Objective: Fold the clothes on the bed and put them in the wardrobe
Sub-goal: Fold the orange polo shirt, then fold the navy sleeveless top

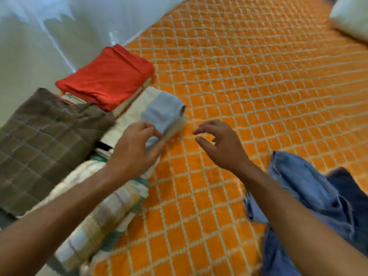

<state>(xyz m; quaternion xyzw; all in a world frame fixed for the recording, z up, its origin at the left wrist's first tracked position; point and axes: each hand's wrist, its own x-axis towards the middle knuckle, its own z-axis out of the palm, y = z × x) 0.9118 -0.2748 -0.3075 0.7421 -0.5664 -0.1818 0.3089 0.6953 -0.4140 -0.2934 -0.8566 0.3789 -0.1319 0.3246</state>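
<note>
Left hand (137,148) seems to pinch one soft grey-blue folded cloth (163,114); right hand (221,144) hangs loose, empty. One rumpled denim heap (302,186) nearby.

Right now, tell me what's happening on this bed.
A person is folding laundry. The left hand pinches a small folded light-blue cloth while the right hand hovers over the orange bedspread holding nothing. A folded red garment and a brown checked garment lie by the wall; blue jeans lie crumpled on the right, not yet folded.
</note>
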